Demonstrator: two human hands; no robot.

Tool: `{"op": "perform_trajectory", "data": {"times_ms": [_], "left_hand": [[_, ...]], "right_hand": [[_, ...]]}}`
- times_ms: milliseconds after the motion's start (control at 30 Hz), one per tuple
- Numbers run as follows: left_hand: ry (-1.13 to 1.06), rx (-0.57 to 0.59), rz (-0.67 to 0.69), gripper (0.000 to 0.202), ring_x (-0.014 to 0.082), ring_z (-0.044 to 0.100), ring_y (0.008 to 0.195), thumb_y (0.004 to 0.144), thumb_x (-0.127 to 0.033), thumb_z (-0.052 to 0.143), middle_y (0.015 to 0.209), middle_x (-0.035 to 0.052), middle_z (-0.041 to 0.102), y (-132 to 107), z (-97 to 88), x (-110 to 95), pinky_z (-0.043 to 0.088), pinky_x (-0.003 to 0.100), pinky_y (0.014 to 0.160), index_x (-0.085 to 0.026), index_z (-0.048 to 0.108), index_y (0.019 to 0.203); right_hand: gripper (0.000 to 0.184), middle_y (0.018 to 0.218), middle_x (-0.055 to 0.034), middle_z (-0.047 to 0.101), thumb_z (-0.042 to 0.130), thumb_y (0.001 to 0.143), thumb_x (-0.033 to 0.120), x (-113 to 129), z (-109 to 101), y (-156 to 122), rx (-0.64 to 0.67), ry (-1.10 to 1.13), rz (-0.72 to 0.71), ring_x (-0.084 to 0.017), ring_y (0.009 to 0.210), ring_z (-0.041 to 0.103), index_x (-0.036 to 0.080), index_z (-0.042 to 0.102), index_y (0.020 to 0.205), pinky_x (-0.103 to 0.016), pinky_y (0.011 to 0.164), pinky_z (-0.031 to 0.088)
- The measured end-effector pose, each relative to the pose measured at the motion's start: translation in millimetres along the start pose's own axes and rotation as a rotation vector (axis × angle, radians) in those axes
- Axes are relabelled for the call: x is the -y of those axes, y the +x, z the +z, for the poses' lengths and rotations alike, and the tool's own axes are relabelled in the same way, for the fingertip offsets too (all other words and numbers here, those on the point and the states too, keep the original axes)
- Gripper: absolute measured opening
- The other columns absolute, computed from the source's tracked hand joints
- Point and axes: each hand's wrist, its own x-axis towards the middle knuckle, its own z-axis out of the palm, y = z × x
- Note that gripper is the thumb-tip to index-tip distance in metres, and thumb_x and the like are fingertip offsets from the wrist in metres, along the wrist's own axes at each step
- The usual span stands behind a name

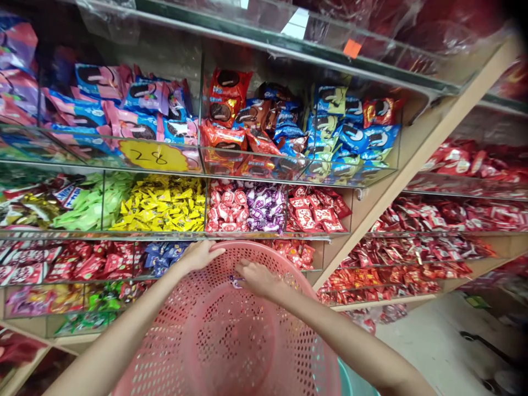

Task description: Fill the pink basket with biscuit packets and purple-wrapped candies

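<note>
A pink perforated plastic basket tilts toward the shelves, its inside facing me. My left hand is closed on its upper rim, thumb over the edge. Inside the upper part of the basket is my right hand, fingers curled. A small purple-and-white wrapped candy shows at its fingertips; my fingers partly hide it. Just above the basket, a shelf bin holds purple-and-white wrapped candies beside red-and-white ones.
Yellow candy packets fill a bin to the left. Packaged cookies sit on the higher shelf behind a yellow price tag reading 28. A slanted wooden divider stands at right. Something teal shows beneath the basket.
</note>
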Motion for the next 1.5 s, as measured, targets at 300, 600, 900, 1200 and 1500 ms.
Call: {"op": "perform_trajectory", "data": {"times_ms": [300, 600, 900, 1200, 1500], "left_hand": [[-0.043, 0.014, 0.009, 0.053, 0.0232, 0.062, 0.084, 0.08, -0.061, 0.027, 0.089, 0.006, 0.068, 1.4, 1.0, 3.0, 0.039, 0.026, 0.065, -0.025, 0.061, 0.097], [-0.055, -0.004, 0.005, 0.052, 0.0216, 0.062, 0.083, 0.08, -0.062, 0.027, 0.088, 0.0048, 0.068, 0.6, 2.3, 4.1, 0.038, 0.025, 0.064, -0.025, 0.062, 0.092], [-0.036, 0.0, -0.011, 0.051, 0.0221, 0.062, 0.081, 0.08, -0.062, 0.027, 0.085, 0.0055, 0.068, 1.7, 1.7, 3.9, 0.038, 0.025, 0.061, -0.024, 0.06, 0.088], [-0.048, 0.0, 0.01, 0.052, 0.0225, 0.062, 0.081, 0.079, -0.063, 0.028, 0.086, 0.0046, 0.068, 2.2, 1.6, 5.0, 0.039, 0.025, 0.063, -0.026, 0.061, 0.094], [-0.045, 0.01, -0.014, 0.051, 0.0223, 0.061, 0.082, 0.079, -0.062, 0.028, 0.086, 0.0054, 0.067, 0.9, -0.3, 3.4, 0.038, 0.025, 0.062, -0.024, 0.061, 0.088]], "right_hand": [[0.025, 0.096, -0.006, 0.061, 0.038, 0.087, 0.025, -35.3, -126.8, -25.5, -0.7, 0.064, 0.068, -0.015, 0.084, 0.056, 0.018, 0.055, 0.103, -0.028, 0.075, 0.041], [0.043, 0.087, -0.0109, 0.062, 0.033, 0.087, 0.047, -58.6, -157.0, -11.4, -0.525, -0.394, 0.412, -0.023, 0.079, 0.06, 0.018, 0.047, 0.114, -0.03, 0.065, 0.04], [0.051, 0.088, -0.0144, 0.063, 0.029, 0.084, 0.056, -50.7, -171.7, 8.4, -0.426, -0.512, 0.47, -0.027, 0.081, 0.062, 0.014, 0.057, 0.094, -0.033, 0.062, 0.045], [0.043, 0.091, -0.0146, 0.063, 0.038, 0.084, 0.051, -47.8, -169.1, 13.1, -0.423, -0.454, 0.512, -0.028, 0.085, 0.061, 0.014, 0.058, 0.093, -0.035, 0.065, 0.046], [0.031, 0.09, -0.0138, 0.062, 0.033, 0.089, 0.038, -46.8, -157.3, 12.4, -0.439, -0.449, 0.529, -0.025, 0.084, 0.061, 0.015, 0.05, 0.102, -0.031, 0.065, 0.043]]}}
